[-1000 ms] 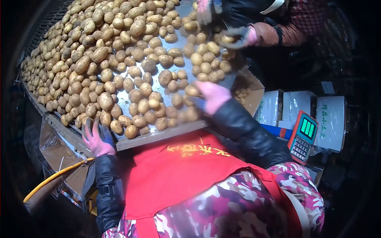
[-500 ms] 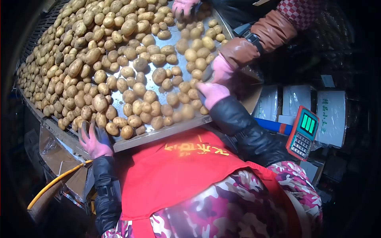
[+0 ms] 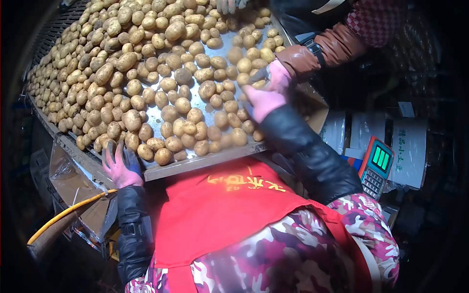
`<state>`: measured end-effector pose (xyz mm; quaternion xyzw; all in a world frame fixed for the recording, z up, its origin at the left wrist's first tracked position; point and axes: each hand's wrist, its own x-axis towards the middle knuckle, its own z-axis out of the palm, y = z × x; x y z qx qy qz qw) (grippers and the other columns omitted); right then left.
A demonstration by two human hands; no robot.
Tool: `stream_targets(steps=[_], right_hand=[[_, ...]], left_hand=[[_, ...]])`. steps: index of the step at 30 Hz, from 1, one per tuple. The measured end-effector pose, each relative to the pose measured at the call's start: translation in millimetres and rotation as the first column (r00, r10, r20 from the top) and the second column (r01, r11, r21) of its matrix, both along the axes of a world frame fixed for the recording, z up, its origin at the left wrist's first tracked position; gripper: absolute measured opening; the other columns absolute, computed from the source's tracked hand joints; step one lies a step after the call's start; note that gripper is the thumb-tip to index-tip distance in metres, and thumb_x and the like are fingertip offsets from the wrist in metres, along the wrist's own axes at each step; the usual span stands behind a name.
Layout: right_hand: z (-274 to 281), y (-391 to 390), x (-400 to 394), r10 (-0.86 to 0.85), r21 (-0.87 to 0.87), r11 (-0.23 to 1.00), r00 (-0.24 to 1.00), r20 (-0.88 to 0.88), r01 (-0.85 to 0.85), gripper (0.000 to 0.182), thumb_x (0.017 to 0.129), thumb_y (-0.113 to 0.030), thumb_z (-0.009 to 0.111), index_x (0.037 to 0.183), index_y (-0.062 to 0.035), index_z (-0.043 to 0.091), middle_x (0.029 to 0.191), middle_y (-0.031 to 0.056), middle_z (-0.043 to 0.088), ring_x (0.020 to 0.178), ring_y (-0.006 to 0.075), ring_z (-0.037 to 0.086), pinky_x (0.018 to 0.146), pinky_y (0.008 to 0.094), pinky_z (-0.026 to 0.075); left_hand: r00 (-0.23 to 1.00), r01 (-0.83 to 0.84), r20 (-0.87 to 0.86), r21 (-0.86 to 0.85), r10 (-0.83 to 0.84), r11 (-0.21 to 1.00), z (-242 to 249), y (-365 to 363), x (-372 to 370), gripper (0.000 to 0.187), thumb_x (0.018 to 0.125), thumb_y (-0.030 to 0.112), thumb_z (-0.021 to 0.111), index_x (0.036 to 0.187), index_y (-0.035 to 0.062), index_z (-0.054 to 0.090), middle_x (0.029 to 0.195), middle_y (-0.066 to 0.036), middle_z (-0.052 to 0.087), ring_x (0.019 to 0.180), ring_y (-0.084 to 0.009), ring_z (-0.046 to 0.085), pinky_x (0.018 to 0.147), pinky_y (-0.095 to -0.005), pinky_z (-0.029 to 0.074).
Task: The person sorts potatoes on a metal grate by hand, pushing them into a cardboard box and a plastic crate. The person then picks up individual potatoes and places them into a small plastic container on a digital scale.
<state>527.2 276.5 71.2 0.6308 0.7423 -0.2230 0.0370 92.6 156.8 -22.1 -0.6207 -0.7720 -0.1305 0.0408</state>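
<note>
Many potatoes (image 3: 132, 119) lie heaped on a metal sorting table (image 3: 210, 160), thick on the left and sparser on the right. My left hand (image 3: 121, 168), in a pink and grey glove, rests at the table's near left edge against the potatoes, fingers spread and nothing in them. On the right side of the table is my right hand (image 3: 264, 101), gloved the same way, beside the potatoes and close to a co-worker's gloved hand (image 3: 277, 78). Its fingertips are partly hidden and blurred, so I cannot make out whether it holds a potato.
A co-worker's brown sleeve (image 3: 337, 45) reaches in from the upper right, and another grey gloved hand (image 3: 230, 5) is at the top edge. Right of the table are a scale display (image 3: 378, 158) and white packages (image 3: 409, 146). A yellow hose (image 3: 63, 215) runs at lower left.
The view has shifted slightly. The co-worker's hand at the top has turned and moved up, partly out of view. My left hand stays at the table edge, and my right hand remains by the potatoes.
</note>
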Motion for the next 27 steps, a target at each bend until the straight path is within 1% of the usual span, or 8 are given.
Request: stream_targets(steps=[3, 6, 9, 11, 15, 20, 24, 27], right_hand=[[14, -49, 57, 0.011, 0.281, 0.959, 0.990, -0.143, 0.030, 0.044, 0.095, -0.030, 0.073, 0.136, -0.0166, 0.064, 0.114, 0.0206, 0.073, 0.103, 0.0389, 0.072, 0.088, 0.0458, 0.057], [22, -77, 108, -0.220, 0.251, 0.954, 0.950, 0.221, 0.163, 0.054, 0.093, -0.036, 0.071, 0.142, -0.0152, 0.059, 0.108, 0.0201, 0.074, 0.099, 0.0401, 0.072, 0.086, 0.0505, 0.057], [10, -90, 133, -0.297, 0.263, 0.938, 0.917, 0.267, 0.227, 0.050, 0.095, -0.036, 0.069, 0.139, -0.0147, 0.060, 0.107, 0.0200, 0.074, 0.098, 0.0410, 0.071, 0.087, 0.0524, 0.056], [-6, -91, 117, -0.240, 0.315, 0.932, 0.958, 0.159, 0.181, 0.045, 0.095, -0.036, 0.068, 0.134, -0.0140, 0.063, 0.107, 0.0198, 0.073, 0.098, 0.0412, 0.071, 0.087, 0.0533, 0.056], [-7, -70, 32, 0.138, 0.177, 0.975, 0.990, -0.009, -0.134, 0.044, 0.092, -0.028, 0.071, 0.131, -0.0099, 0.065, 0.108, 0.0189, 0.071, 0.102, 0.0399, 0.069, 0.088, 0.0507, 0.055], [-40, -40, -51, 0.540, 0.274, 0.827, 0.830, -0.143, -0.491, 0.054, 0.089, -0.036, 0.073, 0.134, -0.0101, 0.059, 0.132, 0.0182, 0.061, 0.121, 0.0406, 0.059, 0.100, 0.0519, 0.049], [-58, -22, -77, 0.580, 0.415, 0.761, 0.809, -0.091, -0.499, 0.066, 0.085, -0.040, 0.076, 0.143, -0.0146, 0.057, 0.148, 0.0190, 0.052, 0.137, 0.0412, 0.049, 0.112, 0.0559, 0.040], [-71, -20, -78, 0.540, 0.353, 0.807, 0.833, -0.119, -0.473, 0.075, 0.078, -0.042, 0.078, 0.147, -0.0198, 0.056, 0.152, 0.0180, 0.050, 0.140, 0.0402, 0.047, 0.112, 0.0569, 0.039]], left_hand=[[1.000, 0.004, 0.011, 0.002, -0.004, 1.000, 8, 3, 5, 0.042, 0.101, 0.032, 0.065, 0.140, 0.0165, 0.066, 0.159, -0.011, 0.046, 0.147, -0.0405, 0.038, 0.125, -0.0538, 0.028], [0.999, 0.000, 0.038, 0.017, 0.000, 1.000, 9, 4, 8, 0.042, 0.099, 0.031, 0.068, 0.138, 0.0159, 0.067, 0.159, -0.011, 0.047, 0.145, -0.0399, 0.039, 0.124, -0.0529, 0.030], [1.000, 0.009, 0.028, 0.011, -0.010, 1.000, 10, 3, 5, 0.046, 0.097, 0.032, 0.069, 0.140, 0.0164, 0.066, 0.158, -0.013, 0.048, 0.145, -0.0407, 0.039, 0.124, -0.0538, 0.030], [0.999, 0.006, 0.034, -0.008, -0.005, 1.000, 6, 2, 2, 0.047, 0.097, 0.032, 0.069, 0.141, 0.0169, 0.065, 0.159, -0.014, 0.047, 0.146, -0.0435, 0.038, 0.124, -0.0564, 0.030], [0.991, -0.088, 0.107, 0.080, 0.079, 0.993, 5, 3, 8, 0.057, 0.097, 0.034, 0.071, 0.151, 0.0177, 0.057, 0.162, -0.021, 0.041, 0.146, -0.0450, 0.038, 0.122, -0.0566, 0.032], [0.948, -0.230, 0.226, -0.007, 0.225, 0.973, 9, 13, 6, 0.075, 0.094, 0.045, 0.073, 0.159, 0.0190, 0.045, 0.161, -0.028, 0.038, 0.147, -0.0476, 0.039, 0.120, -0.0543, 0.036], [0.858, -0.392, 0.251, -0.242, 0.447, 0.888, 24, 47, 9, 0.085, 0.090, 0.065, 0.067, 0.160, 0.0220, 0.044, 0.160, -0.032, 0.038, 0.146, -0.0488, 0.038, 0.120, -0.0538, 0.035], [0.805, -0.545, 0.120, -0.237, 0.581, 0.804, 26, 79, 47, 0.086, 0.090, 0.075, 0.060, 0.161, 0.0299, 0.041, 0.161, -0.033, 0.034, 0.147, -0.0510, 0.035, 0.118, -0.0582, 0.036]])
